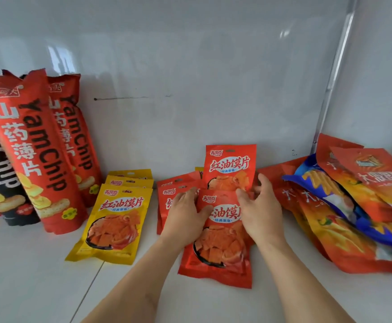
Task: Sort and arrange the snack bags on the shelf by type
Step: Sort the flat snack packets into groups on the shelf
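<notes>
- My left hand (185, 215) lies on the front orange-red snack pouch (218, 243): fingers spread and nearly straight over its upper left corner, thumb pressed onto the pouch face.
- My right hand (260, 206) is at the pouch's upper right edge, fingers loosely curled and spread; I cannot tell whether they pinch the pouch or only touch it.
- That pouch lies flat at centre front of the white shelf (39, 276), label up.
- Behind it, one matching orange-red pouch (230, 166) stands upright against the back wall; more of the same kind (174, 190) lie overlapped to the left, partly under my left hand.
- Left of these: a stack of yellow pouches (115, 220) of the same brand, overlapped front to back, lying flat.
- Far left: tall YamChip bags standing and leaning; red ones (34, 145), one black (6, 183).
- Right: a slumped pile of large orange-red chip bags (344, 234) with one blue bag (325, 183) lying among them.
</notes>
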Tool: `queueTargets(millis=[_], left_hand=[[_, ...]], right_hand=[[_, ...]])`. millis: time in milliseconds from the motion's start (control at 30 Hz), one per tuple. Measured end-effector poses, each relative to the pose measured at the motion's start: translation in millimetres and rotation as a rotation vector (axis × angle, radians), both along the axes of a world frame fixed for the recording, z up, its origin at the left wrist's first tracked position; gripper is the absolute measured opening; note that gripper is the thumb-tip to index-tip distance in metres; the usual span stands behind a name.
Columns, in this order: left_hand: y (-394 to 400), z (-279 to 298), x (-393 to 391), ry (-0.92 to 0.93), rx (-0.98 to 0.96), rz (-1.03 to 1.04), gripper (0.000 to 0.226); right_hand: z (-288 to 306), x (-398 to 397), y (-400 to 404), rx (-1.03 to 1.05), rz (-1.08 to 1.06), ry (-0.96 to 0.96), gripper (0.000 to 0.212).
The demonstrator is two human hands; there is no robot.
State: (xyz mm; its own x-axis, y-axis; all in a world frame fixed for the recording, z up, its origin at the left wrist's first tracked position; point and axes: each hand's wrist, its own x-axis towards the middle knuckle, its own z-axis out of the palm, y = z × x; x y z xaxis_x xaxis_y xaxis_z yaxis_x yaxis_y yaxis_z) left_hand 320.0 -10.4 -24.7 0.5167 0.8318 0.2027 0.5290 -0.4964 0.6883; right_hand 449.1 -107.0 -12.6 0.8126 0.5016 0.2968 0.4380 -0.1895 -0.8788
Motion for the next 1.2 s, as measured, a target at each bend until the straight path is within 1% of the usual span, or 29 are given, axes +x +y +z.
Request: queueTargets(millis=[100,167,233,300,333,367,400,433,533,567,700,833,933,1067,1200], left_hand=[[1,-1,0,-0.018,-0.007,0.026,0.071],[2,3,-2,-0.098,-0.045,0.042,0.075],[0,9,-5,-0.207,-0.106,0.050,0.074],[-5,16,-11,-0.301,-0.201,0.057,0.062],[-6,19,-14,-0.349,-0.265,0.048,0.048],[-7,20,-17,-0.399,-0.340,0.028,0.029],[-8,21,-20,-0.451,-0.413,0.008,0.019],[-9,22,-23,-0.493,-0.473,-0.005,0.015],[-12,24,-29,-0.570,-0.577,-0.018,0.015],[-12,25,-29,-0.588,-0.589,-0.028,0.015],[-15,28,-32,-0.628,-0.631,-0.037,0.024],[-19,32,-33,-0.674,-0.759,-0.075,0.036],[-24,34,-34,-0.683,-0.850,-0.134,0.030],[-26,31,-34,-0.657,-0.868,-0.184,0.028],[-17,32,-38,-0.668,-0.852,-0.145,0.032]], right_hand=[[0,2,0,0.017,0.104,0.103,0.032],[-1,3,-2,0.040,0.175,0.173,0.024],[-1,5,-5,0.077,0.214,0.222,0.023],[0,4,-7,0.117,0.247,0.247,0.022],[-1,2,-7,0.140,0.268,0.257,0.019],[-2,1,-6,0.163,0.285,0.271,0.014],[-4,1,-5,0.178,0.304,0.282,0.008],[-5,0,-5,0.188,0.323,0.295,0.007],[-9,-2,-2,0.184,0.378,0.338,0.023],[-10,-3,-2,0.180,0.382,0.344,0.024],[-9,-6,-3,0.173,0.373,0.346,0.022],[-6,-8,-6,0.226,0.352,0.385,0.024],[-7,-8,-6,0.224,0.346,0.359,0.026],[-6,-11,-7,0.230,0.353,0.329,0.027],[-2,-16,-8,0.198,0.293,0.252,0.034]])
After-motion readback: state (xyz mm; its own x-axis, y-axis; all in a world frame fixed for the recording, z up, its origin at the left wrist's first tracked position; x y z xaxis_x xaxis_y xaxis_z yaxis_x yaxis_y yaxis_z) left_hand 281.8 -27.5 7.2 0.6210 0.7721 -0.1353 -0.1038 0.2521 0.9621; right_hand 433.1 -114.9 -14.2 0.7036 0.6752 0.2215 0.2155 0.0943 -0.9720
